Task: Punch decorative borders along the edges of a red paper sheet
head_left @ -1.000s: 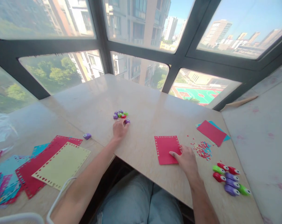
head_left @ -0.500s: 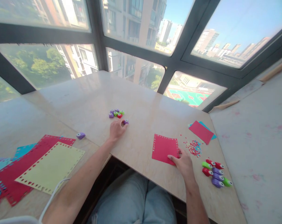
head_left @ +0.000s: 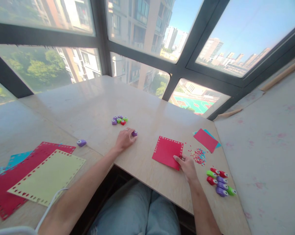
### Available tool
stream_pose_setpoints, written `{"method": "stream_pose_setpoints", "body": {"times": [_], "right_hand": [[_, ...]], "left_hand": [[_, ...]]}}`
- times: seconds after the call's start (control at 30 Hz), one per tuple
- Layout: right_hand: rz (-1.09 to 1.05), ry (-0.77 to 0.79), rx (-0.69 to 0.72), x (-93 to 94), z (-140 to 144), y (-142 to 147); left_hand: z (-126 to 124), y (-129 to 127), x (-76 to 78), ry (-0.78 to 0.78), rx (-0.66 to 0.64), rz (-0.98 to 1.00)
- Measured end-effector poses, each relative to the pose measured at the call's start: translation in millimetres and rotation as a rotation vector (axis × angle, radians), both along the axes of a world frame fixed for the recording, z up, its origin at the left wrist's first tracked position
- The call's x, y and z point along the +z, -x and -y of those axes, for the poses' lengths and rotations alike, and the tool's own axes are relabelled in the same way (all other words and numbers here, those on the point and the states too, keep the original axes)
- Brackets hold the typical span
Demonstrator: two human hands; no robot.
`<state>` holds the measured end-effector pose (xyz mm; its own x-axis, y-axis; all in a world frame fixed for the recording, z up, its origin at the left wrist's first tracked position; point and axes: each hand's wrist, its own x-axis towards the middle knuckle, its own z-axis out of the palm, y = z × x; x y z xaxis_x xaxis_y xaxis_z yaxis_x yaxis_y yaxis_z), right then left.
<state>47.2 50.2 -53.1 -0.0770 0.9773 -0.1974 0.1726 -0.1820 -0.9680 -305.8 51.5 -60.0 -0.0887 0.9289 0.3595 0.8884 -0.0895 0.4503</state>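
Observation:
My left hand (head_left: 125, 140) is closed around a small purple craft punch (head_left: 134, 133) near the middle of the table. Just behind it sits a cluster of small purple, green and red punches (head_left: 119, 120). Between the thumb and fingers of my right hand (head_left: 187, 166) is the right edge of a red paper sheet (head_left: 167, 152), with small holes punched along its top and right edges. Red and blue paper bits (head_left: 198, 156) lie scattered to the right of that hand.
Larger punches (head_left: 220, 181) stand at the right, with red and blue cards (head_left: 206, 140) behind them. At left lie a yellow punched sheet (head_left: 47, 176), a red sheet (head_left: 12, 186), and a single purple punch (head_left: 81, 143). A white cable (head_left: 48, 209) crosses beside my left forearm.
My left hand has moved right with the purple punch, toward the red sheet. My right hand has turned the sheet slightly and lifted its near right part. The view has shifted a little.

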Motion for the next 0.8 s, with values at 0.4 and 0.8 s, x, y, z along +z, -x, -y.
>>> {"method": "stream_pose_setpoints", "body": {"times": [0.4, 0.8], "right_hand": [[-0.089, -0.061, -0.007, -8.9, -34.9, -3.8], [-0.126, -0.068, -0.013, -10.8, -42.4, -3.9]], "left_hand": [[6.3, -87.7, -3.2, 0.013, -0.391, 0.166], [-2.9, -94.8, -11.8, 0.110, -0.269, 0.471]]}}
